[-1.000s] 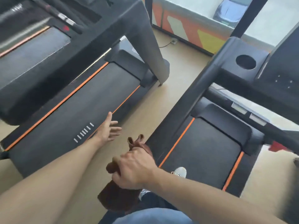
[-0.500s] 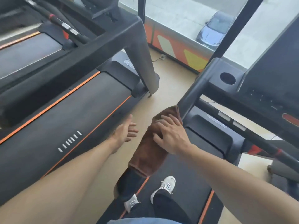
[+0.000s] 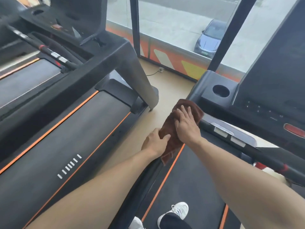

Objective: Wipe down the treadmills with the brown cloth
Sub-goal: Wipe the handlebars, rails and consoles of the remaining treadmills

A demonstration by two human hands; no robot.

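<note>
The strip of tan floor [image 3: 166, 96] between the two treadmills is open up to the window wall. On its left the left treadmill's grey upright [image 3: 137, 76] blocks things, on its right the right treadmill's side rail [image 3: 148, 176] under the brown cloth [image 3: 171, 129], ending at the cup-holder console corner [image 3: 219, 91].

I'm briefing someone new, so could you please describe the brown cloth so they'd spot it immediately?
Find the right-hand treadmill, the one the person stands on. The brown cloth drapes over its left handrail, under both hands. It is the only soft, rust-brown thing among black frames.
</note>
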